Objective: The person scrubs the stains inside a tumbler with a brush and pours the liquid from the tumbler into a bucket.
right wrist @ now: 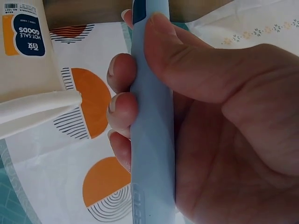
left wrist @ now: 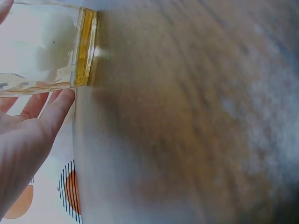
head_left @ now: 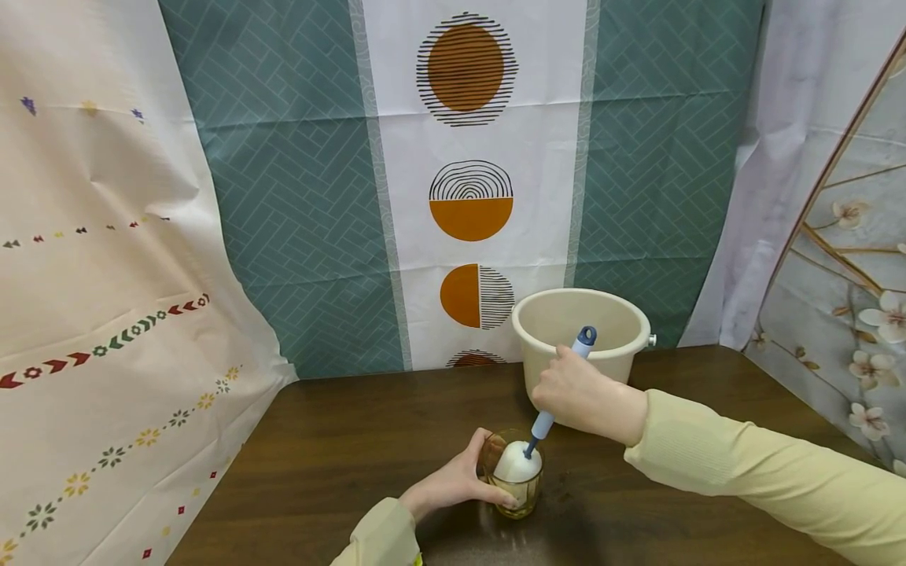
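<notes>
In the head view my left hand [head_left: 460,478] holds an amber-tinted drinking glass [head_left: 520,507] near the table front, thumb on the near side and fingers round the far side. A white sponge head [head_left: 519,462] sits inside the glass. It belongs to a cup brush with a light blue handle [head_left: 543,424], which slants up to the right. My right hand [head_left: 576,393] grips that handle; the right wrist view shows fingers and thumb wrapped round the handle [right wrist: 152,126]. From the left wrist, the glass's thick base [left wrist: 86,46] appears beside my fingers [left wrist: 60,109].
A cream bucket [head_left: 521,326] stands at the back of the brown table [head_left: 340,448], behind my right hand. Its label [right wrist: 29,35] shows in the right wrist view. Patterned cloths [head_left: 297,196] hang behind and at both sides.
</notes>
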